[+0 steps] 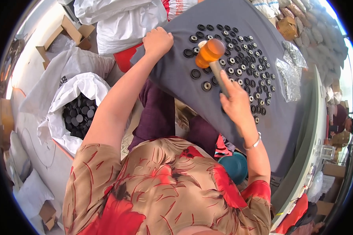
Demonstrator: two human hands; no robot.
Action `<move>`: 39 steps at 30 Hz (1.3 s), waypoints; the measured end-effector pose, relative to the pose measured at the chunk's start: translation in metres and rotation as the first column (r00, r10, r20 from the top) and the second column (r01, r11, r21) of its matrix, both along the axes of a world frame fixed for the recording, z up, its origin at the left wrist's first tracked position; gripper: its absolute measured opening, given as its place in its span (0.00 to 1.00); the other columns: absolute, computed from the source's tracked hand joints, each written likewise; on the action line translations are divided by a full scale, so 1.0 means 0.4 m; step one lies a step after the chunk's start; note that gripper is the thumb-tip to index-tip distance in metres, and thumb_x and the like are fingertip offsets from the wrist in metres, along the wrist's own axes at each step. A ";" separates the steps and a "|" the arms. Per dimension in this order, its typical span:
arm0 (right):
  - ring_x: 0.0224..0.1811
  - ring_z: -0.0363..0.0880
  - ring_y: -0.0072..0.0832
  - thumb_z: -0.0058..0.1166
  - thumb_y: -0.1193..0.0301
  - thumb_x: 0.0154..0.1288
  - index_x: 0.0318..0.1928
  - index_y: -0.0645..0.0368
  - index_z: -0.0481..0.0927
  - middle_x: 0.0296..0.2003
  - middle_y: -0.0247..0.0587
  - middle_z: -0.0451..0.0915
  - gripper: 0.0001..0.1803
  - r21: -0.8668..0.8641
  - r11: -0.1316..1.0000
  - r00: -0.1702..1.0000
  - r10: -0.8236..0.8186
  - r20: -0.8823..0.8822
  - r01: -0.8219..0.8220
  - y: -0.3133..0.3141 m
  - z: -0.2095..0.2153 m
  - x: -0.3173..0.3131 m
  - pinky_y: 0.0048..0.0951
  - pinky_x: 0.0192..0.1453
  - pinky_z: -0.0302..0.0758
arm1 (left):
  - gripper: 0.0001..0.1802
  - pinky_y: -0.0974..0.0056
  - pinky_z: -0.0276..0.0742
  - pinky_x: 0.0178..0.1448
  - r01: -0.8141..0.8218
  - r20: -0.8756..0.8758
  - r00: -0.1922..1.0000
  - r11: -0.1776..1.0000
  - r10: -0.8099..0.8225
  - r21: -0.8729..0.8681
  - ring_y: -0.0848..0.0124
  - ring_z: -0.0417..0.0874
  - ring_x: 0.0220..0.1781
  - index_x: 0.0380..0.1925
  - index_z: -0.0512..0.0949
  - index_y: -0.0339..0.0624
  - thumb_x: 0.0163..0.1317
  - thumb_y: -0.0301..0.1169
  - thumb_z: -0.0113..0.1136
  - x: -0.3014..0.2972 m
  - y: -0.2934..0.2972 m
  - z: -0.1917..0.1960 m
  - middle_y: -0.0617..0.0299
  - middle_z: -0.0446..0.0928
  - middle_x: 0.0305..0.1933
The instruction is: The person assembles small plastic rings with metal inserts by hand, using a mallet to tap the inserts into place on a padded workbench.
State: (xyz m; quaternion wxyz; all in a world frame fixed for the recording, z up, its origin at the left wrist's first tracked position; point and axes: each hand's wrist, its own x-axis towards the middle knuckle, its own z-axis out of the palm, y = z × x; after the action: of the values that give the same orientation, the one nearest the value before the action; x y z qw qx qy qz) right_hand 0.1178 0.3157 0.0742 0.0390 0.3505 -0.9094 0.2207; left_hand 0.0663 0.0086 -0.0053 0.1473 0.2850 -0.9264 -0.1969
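Note:
My right hand [237, 100] is wrapped round the handle of a mallet [215, 49] with a translucent orange head. Its head hovers or rests over the left part of a spread of small round black parts [195, 74]; slight blur hides whether it touches one. Several of these parts show a metallic ring in the centre, while others are plain black rings. My left hand [158, 41] is closed in a fist at the left edge of the dark grey cloth [172, 72] covering the table. Whatever lies inside those fingers, if anything, is hidden.
Clear plastic bags [289, 78] lie on the table's right side. At my left stands a white sack [57, 117] full of black discs [79, 114]. Large white sacks [123, 31] stand beyond my left hand. A teal basin [233, 167] sits below the table edge, near my right elbow.

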 end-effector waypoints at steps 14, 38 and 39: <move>0.28 0.74 0.45 0.56 0.79 0.52 0.69 0.49 0.66 0.29 0.47 0.70 0.40 -0.052 0.998 0.997 0.030 0.068 -0.027 0.062 0.039 0.034 0.41 0.37 0.73 | 0.25 0.46 0.75 0.54 -0.029 -0.028 0.999 0.999 0.029 -0.013 0.47 0.81 0.50 0.43 0.77 0.29 0.63 0.45 0.49 -0.008 -0.007 -0.007 0.43 0.80 0.46; 0.29 0.74 0.46 0.58 0.79 0.52 0.68 0.50 0.67 0.29 0.48 0.71 0.39 -0.026 0.987 0.987 -0.156 0.044 0.157 0.239 0.042 0.196 0.42 0.36 0.74 | 0.26 0.47 0.75 0.56 -0.016 0.024 1.000 1.000 0.016 -0.010 0.45 0.81 0.51 0.42 0.79 0.31 0.63 0.46 0.48 -0.006 -0.008 0.004 0.40 0.80 0.48; 0.29 0.74 0.46 0.58 0.79 0.52 0.68 0.50 0.67 0.29 0.48 0.70 0.39 0.083 0.984 0.985 -0.164 0.053 0.159 0.242 0.019 0.190 0.42 0.36 0.74 | 0.26 0.47 0.75 0.56 -0.012 0.025 1.000 1.000 0.013 -0.010 0.45 0.81 0.51 0.42 0.79 0.31 0.63 0.46 0.48 -0.006 -0.008 0.000 0.40 0.80 0.48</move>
State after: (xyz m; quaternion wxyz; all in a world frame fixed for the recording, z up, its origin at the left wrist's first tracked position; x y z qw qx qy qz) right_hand 0.1938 0.4125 0.0819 0.0158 0.2700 -0.9436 0.1912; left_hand 0.0640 0.0054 -0.0052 0.1384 0.2925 -0.9273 -0.1880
